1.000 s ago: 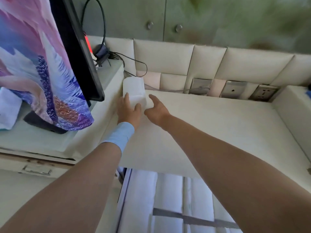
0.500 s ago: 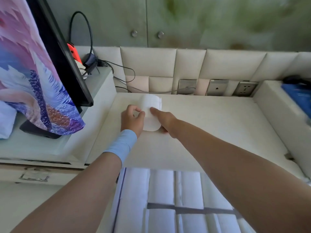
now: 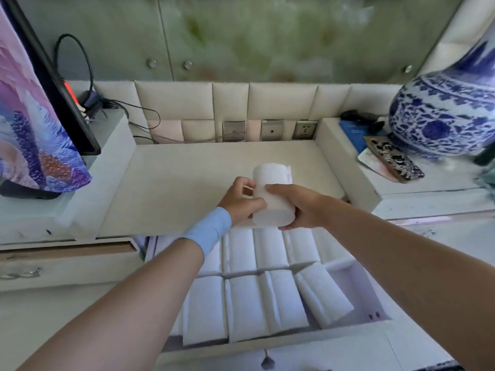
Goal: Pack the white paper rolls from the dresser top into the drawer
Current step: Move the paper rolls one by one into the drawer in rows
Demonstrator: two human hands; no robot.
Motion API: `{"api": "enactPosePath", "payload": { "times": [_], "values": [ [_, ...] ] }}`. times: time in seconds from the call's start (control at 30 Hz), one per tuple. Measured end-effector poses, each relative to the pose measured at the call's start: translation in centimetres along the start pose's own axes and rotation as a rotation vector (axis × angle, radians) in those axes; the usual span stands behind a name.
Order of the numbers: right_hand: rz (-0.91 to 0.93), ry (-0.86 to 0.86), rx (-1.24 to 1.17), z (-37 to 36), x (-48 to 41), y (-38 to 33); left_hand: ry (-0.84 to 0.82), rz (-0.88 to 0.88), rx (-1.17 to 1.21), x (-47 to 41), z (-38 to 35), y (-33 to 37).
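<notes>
A white paper roll (image 3: 272, 195) is held in both hands above the front edge of the cream dresser top (image 3: 174, 188). My left hand (image 3: 238, 200) grips its left side and my right hand (image 3: 296, 206) wraps its right side and bottom. A loose flap of paper sticks out at the roll's top right. Below the hands the open drawer (image 3: 360, 283) holds several white rolls (image 3: 249, 309) lying in two rows. One roll (image 3: 322, 295) at the right lies slanted beside a bare gap at the drawer's right end.
A black-framed screen under a colourful cloth (image 3: 32, 124) stands on the raised left ledge, with cables (image 3: 112, 108) behind. On the right ledge stand a blue-and-white vase (image 3: 442, 113), a phone (image 3: 393, 159) and a blue book (image 3: 353, 131). Wall sockets (image 3: 272, 129) line the padded back.
Both hands have lifted the roll from the back left of the dresser top and brought it forward to the front edge, above the drawer. My view has tilted down and right, showing more of the drawer.
</notes>
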State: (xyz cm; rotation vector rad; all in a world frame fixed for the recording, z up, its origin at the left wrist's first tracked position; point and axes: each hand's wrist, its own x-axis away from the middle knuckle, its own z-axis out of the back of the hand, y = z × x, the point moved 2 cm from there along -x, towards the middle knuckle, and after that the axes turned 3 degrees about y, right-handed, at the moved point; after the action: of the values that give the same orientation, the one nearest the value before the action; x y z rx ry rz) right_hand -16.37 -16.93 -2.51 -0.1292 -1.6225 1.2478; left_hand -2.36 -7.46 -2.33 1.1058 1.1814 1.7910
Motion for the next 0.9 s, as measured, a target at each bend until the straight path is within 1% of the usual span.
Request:
{"api": "enactPosePath", "payload": {
  "times": [0.07, 0.17, 0.3, 0.37, 0.5, 0.57, 0.67, 0.73, 0.77, 0.83, 0.9],
  "values": [
    [-0.006, 0.057, 0.033, 2.3, 1.9, 1.6, -0.066, -0.002, -0.033, 1.2, -2.8, -0.2],
    [-0.041, 0.174, 0.080, 5.8, 4.4, 4.5, -0.178, -0.007, -0.191, 2.2, -6.7, -0.3],
    [-0.055, 0.316, 0.058, 10.3, 7.5, 8.6, -0.282, -0.093, -0.539, 3.0, -12.7, -0.3],
    [-0.078, 0.358, 0.078, 11.9, 8.7, 10.5, -0.371, -0.131, -0.711, 3.8, -15.9, -1.1],
    [-0.161, 0.380, 0.225, 14.6, 8.5, 13.0, -0.636, -0.266, -1.108, 5.1, -21.0, -4.2],
    [-0.193, 0.383, 0.254, 15.5, 7.6, 13.9, -0.717, -0.356, -1.266, 5.1, -22.3, -5.7],
    [-0.249, 0.367, 0.370, 15.0, 8.0, 14.0, -0.799, -0.557, -1.461, 4.8, -23.1, -7.0],
    [-0.296, 0.371, 0.448, 14.5, 7.8, 14.4, -0.828, -0.665, -1.542, 4.5, -23.0, -7.6],
    [-0.330, 0.359, 0.477, 14.3, 7.5, 14.6, -0.843, -0.689, -1.551, 4.5, -23.0, -7.8],
    [-0.356, 0.349, 0.568, 13.7, 7.6, 14.4, -0.856, -0.684, -1.522, 4.7, -22.8, -8.2],
    [-0.368, 0.346, 0.636, 13.3, 7.9, 13.9, -0.848, -0.643, -1.474, 4.7, -22.6, -8.2]
  ]
}}
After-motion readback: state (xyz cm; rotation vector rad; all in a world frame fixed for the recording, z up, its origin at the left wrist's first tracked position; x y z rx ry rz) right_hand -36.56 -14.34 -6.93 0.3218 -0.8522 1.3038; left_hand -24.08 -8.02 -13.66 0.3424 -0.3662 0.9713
